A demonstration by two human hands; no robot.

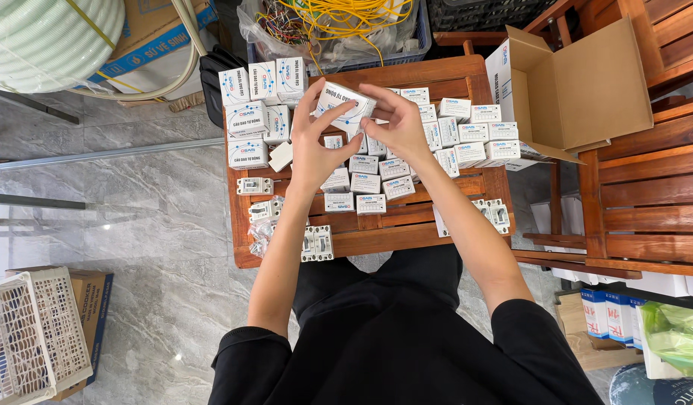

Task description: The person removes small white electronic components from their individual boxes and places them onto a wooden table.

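Both hands hold one small white box with blue print [345, 107] above a wooden slatted table [406, 221]. My left hand [314, 146] grips its left side, thumb on the near face and fingers over the top. My right hand [397, 124] pinches its right end. Beneath the hands lie many more white boxes [451, 139], some stacked at the table's left [250, 112]. Several loose white switch units [316, 244] sit along the near edge, one [254, 185] on the left.
An open cardboard carton [579, 86] stands at the table's right. Wooden chairs [646, 202] are on the right. A white plastic basket [31, 334] sits on the tiled floor at lower left. A bin of tangled wires [339, 26] is beyond the table.
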